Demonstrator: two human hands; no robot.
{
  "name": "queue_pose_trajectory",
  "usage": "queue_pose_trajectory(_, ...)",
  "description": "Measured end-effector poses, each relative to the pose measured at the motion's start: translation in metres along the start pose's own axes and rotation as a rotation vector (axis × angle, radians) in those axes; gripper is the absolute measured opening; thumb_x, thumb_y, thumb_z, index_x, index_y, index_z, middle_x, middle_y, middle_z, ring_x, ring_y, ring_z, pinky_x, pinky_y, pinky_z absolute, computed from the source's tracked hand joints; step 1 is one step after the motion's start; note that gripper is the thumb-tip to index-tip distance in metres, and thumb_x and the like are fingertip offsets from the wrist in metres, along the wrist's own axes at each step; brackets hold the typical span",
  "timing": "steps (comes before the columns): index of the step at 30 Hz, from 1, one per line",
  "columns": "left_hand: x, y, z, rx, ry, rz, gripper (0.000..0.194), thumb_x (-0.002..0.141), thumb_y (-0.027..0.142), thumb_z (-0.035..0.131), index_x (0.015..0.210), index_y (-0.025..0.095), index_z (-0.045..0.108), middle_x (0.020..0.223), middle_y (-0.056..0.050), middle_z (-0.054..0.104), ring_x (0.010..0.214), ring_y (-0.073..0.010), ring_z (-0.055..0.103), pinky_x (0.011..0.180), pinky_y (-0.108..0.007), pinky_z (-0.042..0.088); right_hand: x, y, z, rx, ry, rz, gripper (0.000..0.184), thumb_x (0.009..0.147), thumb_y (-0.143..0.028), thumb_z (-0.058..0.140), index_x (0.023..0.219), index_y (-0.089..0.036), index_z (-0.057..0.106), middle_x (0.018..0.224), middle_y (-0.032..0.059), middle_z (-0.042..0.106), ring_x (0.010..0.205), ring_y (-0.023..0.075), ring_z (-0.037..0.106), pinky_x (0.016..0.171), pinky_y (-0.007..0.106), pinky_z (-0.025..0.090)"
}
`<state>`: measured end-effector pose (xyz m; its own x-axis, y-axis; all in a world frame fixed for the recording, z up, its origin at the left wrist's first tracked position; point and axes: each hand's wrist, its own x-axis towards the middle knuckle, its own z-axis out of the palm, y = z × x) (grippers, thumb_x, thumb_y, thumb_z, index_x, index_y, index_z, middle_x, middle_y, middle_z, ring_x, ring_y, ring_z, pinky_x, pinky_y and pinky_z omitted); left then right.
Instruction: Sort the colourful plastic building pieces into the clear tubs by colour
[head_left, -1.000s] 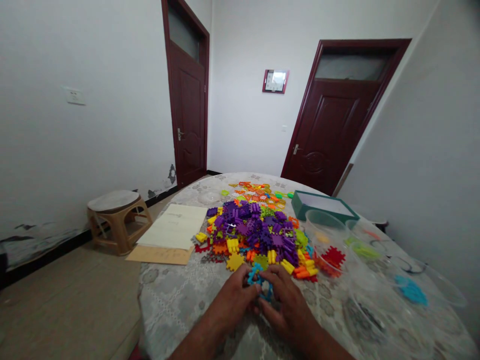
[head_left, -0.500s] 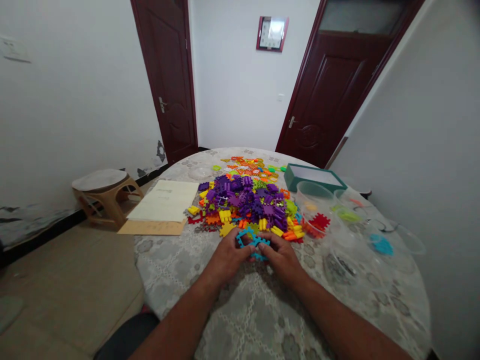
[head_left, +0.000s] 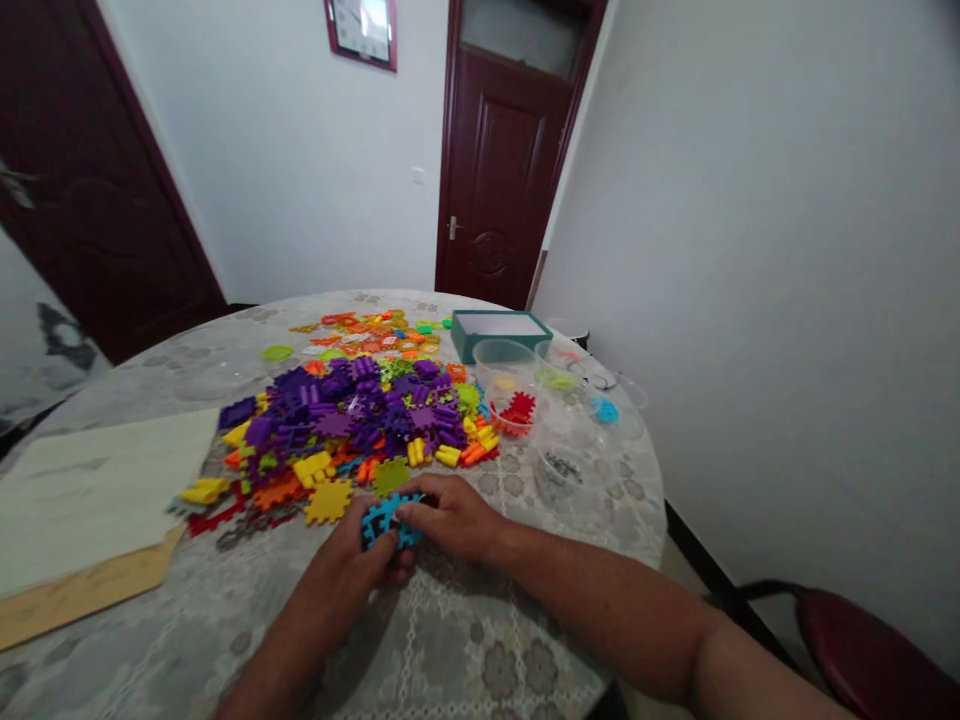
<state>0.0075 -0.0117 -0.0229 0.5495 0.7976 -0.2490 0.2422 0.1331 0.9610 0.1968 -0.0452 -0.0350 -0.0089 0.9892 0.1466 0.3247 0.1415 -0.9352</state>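
Both my hands hold blue toothed plastic building pieces (head_left: 391, 512) just above the near part of the table. My left hand (head_left: 358, 556) grips them from the left, its thumb across the front. From the right, my right hand (head_left: 450, 515) closes on them with thumb and fingers. Fingers cover part of the pieces, so how they join cannot be made out. Just beyond lies a heap of purple interlocking pieces (head_left: 334, 425), mixed with yellow, orange, green and red ones. A yellow toothed square (head_left: 328, 501) and an olive-green one (head_left: 391, 476) lie closest to my hands.
Clear plastic tubs (head_left: 506, 352) with small coloured pieces stand on the right, near a green-edged box (head_left: 501, 325). Orange pieces (head_left: 367, 333) are spread at the back. Paper sheets (head_left: 105, 490) lie at left on the patterned tablecloth (head_left: 480, 640). A dark red chair (head_left: 862, 650) stands at lower right.
My view has swung to the right, so the table contents appear further left. Both hands still hold the blue pieces, now turned to a different angle and more covered by fingers.
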Motion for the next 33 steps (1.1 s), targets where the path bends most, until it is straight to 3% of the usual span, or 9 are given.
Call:
queue_pose_trajectory(6, -0.013, 0.008, 0.003, 0.091, -0.086, 0.056, 0.061, 0.092, 0.052, 0.060, 0.144, 0.023, 0.045, 0.081, -0.002, 0.073, 0.068, -0.0235, 0.070, 0.066, -0.036, 0.056, -0.016, -0.027, -0.019, 0.016, -0.174, 0.097, 0.022, 0.088, -0.040, 0.076, 0.099, -0.022, 0.073, 0.079, -0.0036, 0.067, 0.064, 0.0116, 0.056, 0.059, 0.022, 0.043)
queue_pose_trajectory(9, -0.015, 0.011, 0.004, 0.059, -0.116, 0.100, 0.068, 0.092, 0.061, 0.061, 0.147, 0.023, 0.046, 0.088, -0.005, 0.075, 0.075, -0.0241, 0.072, 0.066, -0.035, 0.056, -0.030, -0.053, -0.052, -0.137, -0.099, 0.026, 0.016, 0.088, -0.035, 0.075, 0.094, -0.022, 0.072, 0.075, -0.0041, 0.064, 0.065, 0.0116, 0.055, 0.059, 0.022, 0.041)
queue_pose_trajectory(13, -0.011, 0.011, -0.003, 0.071, 0.007, 0.096, 0.066, 0.087, 0.068, 0.064, 0.136, 0.024, 0.056, 0.102, -0.009, 0.076, 0.089, -0.0263, 0.074, 0.072, -0.035, 0.059, -0.051, -0.073, -0.133, -0.374, 0.220, 0.015, 0.019, 0.093, -0.038, 0.068, 0.096, -0.020, 0.070, 0.074, -0.0024, 0.065, 0.063, 0.0127, 0.055, 0.059, 0.024, 0.042)
queue_pose_trajectory(17, -0.005, 0.011, -0.019, 0.117, 0.148, 0.092, 0.064, 0.081, 0.069, 0.068, 0.124, 0.023, 0.064, 0.102, -0.009, 0.077, 0.089, -0.0281, 0.075, 0.076, -0.039, 0.062, -0.061, -0.056, -0.243, -0.730, 0.637, 0.102, 0.027, 0.093, -0.038, 0.064, 0.108, -0.018, 0.073, 0.088, 0.0048, 0.074, 0.074, 0.0168, 0.064, 0.069, 0.027, 0.048)
queue_pose_trajectory(20, 0.000, 0.010, -0.029, 0.142, 0.216, 0.107, 0.064, 0.079, 0.069, 0.070, 0.120, 0.022, 0.067, 0.104, -0.009, 0.078, 0.087, -0.0287, 0.075, 0.077, -0.040, 0.064, -0.062, -0.032, -0.309, -1.024, 0.732, 0.334, 0.026, 0.091, -0.033, 0.066, 0.109, -0.017, 0.076, 0.106, 0.0094, 0.079, 0.087, 0.0182, 0.069, 0.078, 0.027, 0.049)
queue_pose_trajectory(22, 0.002, 0.010, -0.035, 0.164, 0.237, 0.119, 0.063, 0.080, 0.069, 0.069, 0.121, 0.021, 0.068, 0.108, -0.010, 0.078, 0.089, -0.0287, 0.075, 0.076, -0.040, 0.064, -0.063, -0.017, -0.334, -1.087, 0.750, 0.433, 0.024, 0.088, -0.028, 0.067, 0.105, -0.015, 0.078, 0.108, 0.0125, 0.079, 0.092, 0.0202, 0.070, 0.081, 0.028, 0.048)
queue_pose_trajectory(29, 0.003, 0.008, -0.062, 0.342, 0.302, 0.153, 0.052, 0.088, 0.058, 0.064, 0.121, 0.019, 0.069, 0.103, -0.009, 0.078, 0.092, -0.0275, 0.075, 0.074, -0.036, 0.060, -0.068, 0.013, -0.349, -1.090, 0.825, 0.491, 0.031, 0.086, -0.023, 0.062, 0.109, -0.009, 0.078, 0.110, 0.0224, 0.078, 0.094, 0.0289, 0.071, 0.084, 0.038, 0.049)
queue_pose_trajectory(31, 0.002, 0.008, -0.070, 0.403, 0.344, 0.167, 0.048, 0.089, 0.055, 0.062, 0.121, 0.020, 0.070, 0.107, -0.009, 0.078, 0.096, -0.0276, 0.074, 0.077, -0.036, 0.059, -0.066, 0.011, -0.336, -1.081, 0.878, 0.403, 0.033, 0.090, -0.026, 0.058, 0.113, -0.012, 0.078, 0.108, 0.0200, 0.077, 0.095, 0.0283, 0.071, 0.086, 0.039, 0.050)
queue_pose_trajectory(33, 0.002, 0.009, -0.075, 0.445, 0.363, 0.179, 0.044, 0.090, 0.051, 0.060, 0.120, 0.020, 0.070, 0.110, -0.009, 0.078, 0.100, -0.0279, 0.074, 0.081, -0.036, 0.058, -0.063, 0.000, -0.305, -1.030, 0.898, 0.250, 0.034, 0.094, -0.032, 0.056, 0.115, -0.016, 0.078, 0.103, 0.0159, 0.077, 0.092, 0.0263, 0.071, 0.084, 0.038, 0.050)
